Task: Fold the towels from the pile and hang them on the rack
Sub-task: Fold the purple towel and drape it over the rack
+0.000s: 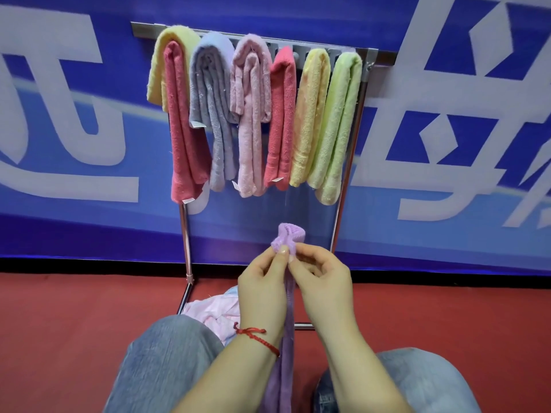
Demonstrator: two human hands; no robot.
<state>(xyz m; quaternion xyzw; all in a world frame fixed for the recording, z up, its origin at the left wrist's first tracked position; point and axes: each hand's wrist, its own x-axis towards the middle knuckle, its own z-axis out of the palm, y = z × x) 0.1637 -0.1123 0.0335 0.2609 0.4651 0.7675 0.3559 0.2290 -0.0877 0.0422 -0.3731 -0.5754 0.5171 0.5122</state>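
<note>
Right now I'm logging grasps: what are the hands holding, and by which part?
Both the left hand and the right hand pinch the purple towel at its top end; the rest hangs down between the knees.

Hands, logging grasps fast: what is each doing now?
Left hand: fingers pinching the purple towel.
Right hand: fingers pinching the same towel.

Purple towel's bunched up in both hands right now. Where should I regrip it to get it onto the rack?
Grip the purple towel by its bunched top end, from both sides, as the left hand and right hand now pinch it. It hangs in a long narrow strip, so probably lift it over the rack.
</note>
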